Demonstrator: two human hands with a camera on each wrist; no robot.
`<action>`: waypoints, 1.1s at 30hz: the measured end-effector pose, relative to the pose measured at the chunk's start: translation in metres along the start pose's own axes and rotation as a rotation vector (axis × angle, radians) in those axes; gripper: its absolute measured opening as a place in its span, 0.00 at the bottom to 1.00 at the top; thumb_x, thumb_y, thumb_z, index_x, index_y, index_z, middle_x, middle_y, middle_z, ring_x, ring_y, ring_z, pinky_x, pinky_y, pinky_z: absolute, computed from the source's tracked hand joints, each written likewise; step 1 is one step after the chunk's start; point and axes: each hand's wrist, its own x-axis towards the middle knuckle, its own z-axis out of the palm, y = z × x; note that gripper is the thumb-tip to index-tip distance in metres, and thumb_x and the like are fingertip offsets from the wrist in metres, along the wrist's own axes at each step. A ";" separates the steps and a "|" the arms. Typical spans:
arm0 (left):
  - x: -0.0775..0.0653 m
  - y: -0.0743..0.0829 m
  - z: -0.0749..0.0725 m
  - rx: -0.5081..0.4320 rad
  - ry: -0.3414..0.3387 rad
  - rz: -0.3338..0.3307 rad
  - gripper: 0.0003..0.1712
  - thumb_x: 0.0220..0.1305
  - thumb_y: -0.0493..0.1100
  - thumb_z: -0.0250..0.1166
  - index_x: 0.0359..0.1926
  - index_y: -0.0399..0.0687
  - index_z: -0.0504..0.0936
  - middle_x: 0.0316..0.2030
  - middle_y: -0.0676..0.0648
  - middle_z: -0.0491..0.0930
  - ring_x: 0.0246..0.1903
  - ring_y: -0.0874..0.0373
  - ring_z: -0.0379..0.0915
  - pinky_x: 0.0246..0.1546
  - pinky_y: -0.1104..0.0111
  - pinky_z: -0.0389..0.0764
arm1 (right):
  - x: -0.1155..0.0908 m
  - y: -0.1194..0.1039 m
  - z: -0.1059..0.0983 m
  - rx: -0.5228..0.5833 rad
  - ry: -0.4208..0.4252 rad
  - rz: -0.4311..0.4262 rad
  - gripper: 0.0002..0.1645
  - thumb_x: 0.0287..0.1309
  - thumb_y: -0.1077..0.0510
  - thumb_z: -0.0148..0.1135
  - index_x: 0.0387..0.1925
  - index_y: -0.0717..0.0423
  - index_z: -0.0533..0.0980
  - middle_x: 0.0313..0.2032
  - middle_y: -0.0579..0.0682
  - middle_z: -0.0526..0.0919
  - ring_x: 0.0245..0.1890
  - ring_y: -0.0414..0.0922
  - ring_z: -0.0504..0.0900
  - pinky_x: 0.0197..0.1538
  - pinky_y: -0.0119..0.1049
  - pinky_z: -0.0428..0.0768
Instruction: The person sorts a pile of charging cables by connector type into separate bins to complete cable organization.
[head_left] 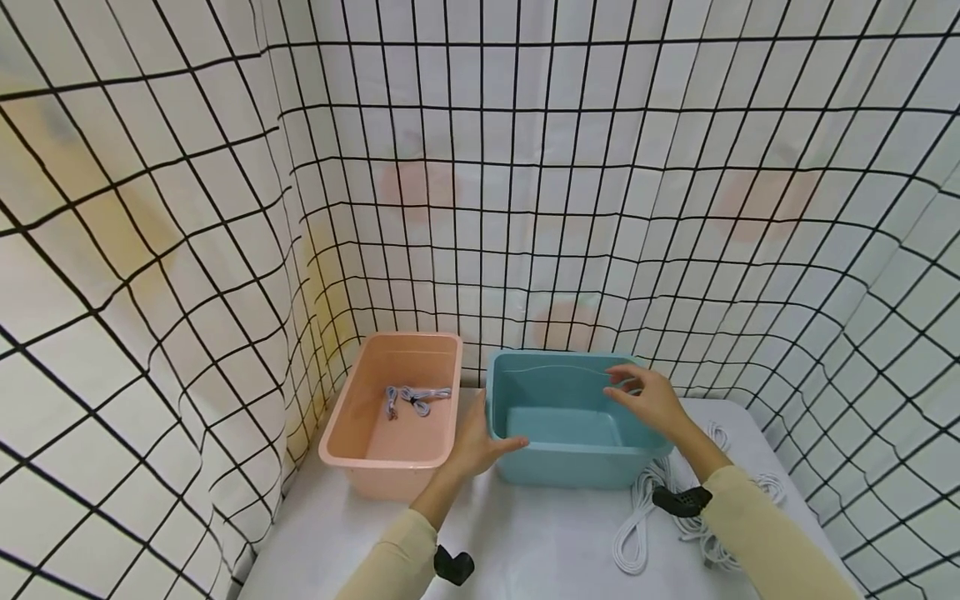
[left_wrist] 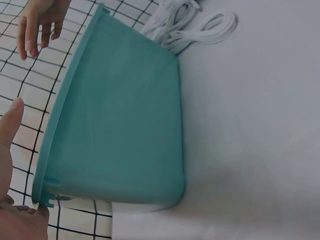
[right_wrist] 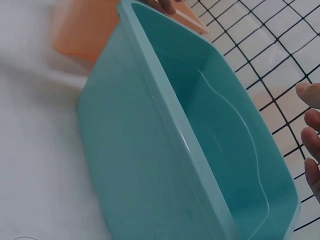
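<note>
A teal bin (head_left: 570, 467) stands on the white table, its inner floor bare in the head view. My left hand (head_left: 474, 442) is at its left end, fingers touching the side by the rim and thumb stretched out apart from it. Over the bin's right end hovers my right hand (head_left: 645, 400), fingers loosely bent with nothing visible between them. A thin pale line (right_wrist: 245, 122) runs along the inner back wall; I cannot tell what it is. To the left, a peach bin (head_left: 390, 479) contains small bundled cables (head_left: 420, 398).
Several coiled white cables (head_left: 636, 533) lie right of the teal bin, partly hidden under my right forearm. Black wire mesh (head_left: 480, 208) over white sheeting encloses the table (head_left: 540, 542) at the back and both sides. The two bins stand close together.
</note>
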 end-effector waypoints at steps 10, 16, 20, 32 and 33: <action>-0.008 -0.015 0.010 -0.005 0.026 -0.101 0.69 0.50 0.42 0.85 0.82 0.42 0.48 0.79 0.39 0.53 0.76 0.41 0.52 0.73 0.43 0.58 | -0.010 0.006 -0.002 0.002 -0.007 0.017 0.23 0.65 0.53 0.73 0.58 0.59 0.81 0.48 0.56 0.84 0.42 0.52 0.84 0.39 0.40 0.85; -0.010 -0.016 0.012 0.004 0.021 -0.166 0.68 0.53 0.45 0.84 0.83 0.43 0.47 0.81 0.40 0.45 0.78 0.40 0.43 0.74 0.41 0.54 | -0.018 0.011 -0.003 -0.006 0.010 0.015 0.24 0.65 0.53 0.73 0.58 0.59 0.81 0.47 0.56 0.85 0.42 0.52 0.84 0.37 0.38 0.85; -0.010 -0.017 0.012 0.003 0.021 -0.170 0.68 0.53 0.48 0.84 0.83 0.44 0.47 0.81 0.41 0.46 0.78 0.41 0.45 0.73 0.42 0.55 | -0.023 0.013 -0.006 -0.005 0.012 0.021 0.25 0.65 0.52 0.73 0.59 0.59 0.81 0.47 0.58 0.84 0.42 0.51 0.84 0.37 0.37 0.84; -0.010 -0.024 0.013 -0.078 0.036 -0.156 0.68 0.53 0.45 0.83 0.83 0.44 0.47 0.80 0.41 0.51 0.75 0.42 0.55 0.69 0.49 0.68 | -0.045 0.021 -0.014 -0.002 0.049 0.030 0.24 0.66 0.53 0.72 0.60 0.59 0.80 0.46 0.54 0.85 0.41 0.43 0.83 0.38 0.34 0.84; -0.011 -0.025 0.014 -0.078 0.039 -0.151 0.68 0.53 0.45 0.83 0.83 0.44 0.47 0.80 0.40 0.51 0.75 0.42 0.55 0.69 0.50 0.68 | -0.048 0.022 -0.015 0.000 0.051 0.033 0.24 0.66 0.53 0.72 0.60 0.59 0.80 0.46 0.54 0.85 0.41 0.43 0.83 0.39 0.33 0.84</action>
